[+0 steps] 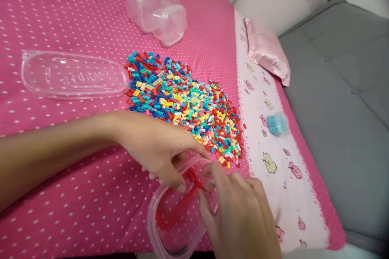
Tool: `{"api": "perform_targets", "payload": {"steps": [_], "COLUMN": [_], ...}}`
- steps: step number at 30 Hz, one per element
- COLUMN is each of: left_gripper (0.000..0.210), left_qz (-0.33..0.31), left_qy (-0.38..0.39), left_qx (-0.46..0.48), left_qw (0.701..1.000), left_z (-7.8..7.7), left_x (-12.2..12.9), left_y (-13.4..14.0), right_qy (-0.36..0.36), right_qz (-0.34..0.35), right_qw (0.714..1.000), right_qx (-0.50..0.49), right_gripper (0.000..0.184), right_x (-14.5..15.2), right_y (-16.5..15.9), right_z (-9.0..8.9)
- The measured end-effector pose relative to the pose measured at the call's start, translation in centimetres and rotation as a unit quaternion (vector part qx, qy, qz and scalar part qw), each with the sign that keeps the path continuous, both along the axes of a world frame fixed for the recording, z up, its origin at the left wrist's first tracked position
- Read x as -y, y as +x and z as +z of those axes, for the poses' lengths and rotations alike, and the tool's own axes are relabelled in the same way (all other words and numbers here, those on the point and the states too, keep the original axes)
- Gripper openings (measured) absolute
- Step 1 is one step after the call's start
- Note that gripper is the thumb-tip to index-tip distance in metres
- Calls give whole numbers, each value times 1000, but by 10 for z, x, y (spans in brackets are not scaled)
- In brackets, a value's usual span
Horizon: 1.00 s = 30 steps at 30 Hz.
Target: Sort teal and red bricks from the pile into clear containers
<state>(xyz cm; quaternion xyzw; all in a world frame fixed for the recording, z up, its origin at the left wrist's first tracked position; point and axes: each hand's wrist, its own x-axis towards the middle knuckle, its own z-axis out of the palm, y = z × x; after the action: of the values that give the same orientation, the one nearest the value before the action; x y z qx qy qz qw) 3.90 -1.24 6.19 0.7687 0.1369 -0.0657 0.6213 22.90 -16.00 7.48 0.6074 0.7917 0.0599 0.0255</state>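
A clear plastic container (153, 226) with an oval rim lies tilted toward me at the front of the bed. Inside it, red building bricks (179, 210) look blurred and seem to form a line. My left hand (154, 141) reaches in from the left and is closed on the far rim, its thumb over the edge. My right hand (240, 206) bends over the container's right side. Its thumb and index finger pinch at the red bricks; the exact piece between them is partly hidden. Just beyond both hands spreads a large pile of small multicoloured building bricks (188, 101).
A clear oval lid (75, 75) lies left of the pile. Several clear tubs (152, 6) stand together behind it. To the right are a small box with blue contents (277, 124), a pink pillow (267, 50) and a grey padded panel (343, 89). Pink dotted cloth covers the bed.
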Motion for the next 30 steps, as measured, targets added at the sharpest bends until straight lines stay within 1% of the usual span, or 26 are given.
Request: {"api": "perform_targets", "payload": {"steps": [3, 6, 10, 13, 17, 20, 25, 28, 30], "left_gripper": [36, 32, 38, 43, 36, 33, 35, 34, 38], "left_qz": [-5, -1, 2, -2, -7, -7, -7, -10, -11], "left_qy": [2, 15, 13, 6, 7, 10, -2, 7, 18], "left_qx": [20, 12, 6, 0, 11, 15, 13, 15, 18], "left_qw": [1000, 1000, 1000, 1000, 1000, 1000, 1000, 1000, 1000], "left_z": [1, 1, 0, 0, 0, -2, -2, -2, -2], "left_x": [1, 2, 1, 1, 1, 0, -1, 0, 0], "left_y": [-1, -1, -1, -1, -1, -1, -1, 0, 0], "right_qy": [-7, -10, -15, -17, -19, -7, 18, 22, 29], "right_qz": [46, 70, 57, 55, 30, 38, 37, 38, 37], "right_qw": [999, 997, 997, 997, 999, 999, 999, 999, 999], "right_qx": [26, 41, 53, 44, 4, -7, 4, -3, -7], "right_gripper": [26, 28, 32, 31, 31, 26, 19, 16, 16], "right_x": [-3, -6, -7, -7, -8, -10, -13, -12, -12], "right_y": [3, 7, 4, 1, -3, -6, -10, -11, -11], "right_z": [-2, -3, -7, -9, -8, -10, -17, -18, -16]}}
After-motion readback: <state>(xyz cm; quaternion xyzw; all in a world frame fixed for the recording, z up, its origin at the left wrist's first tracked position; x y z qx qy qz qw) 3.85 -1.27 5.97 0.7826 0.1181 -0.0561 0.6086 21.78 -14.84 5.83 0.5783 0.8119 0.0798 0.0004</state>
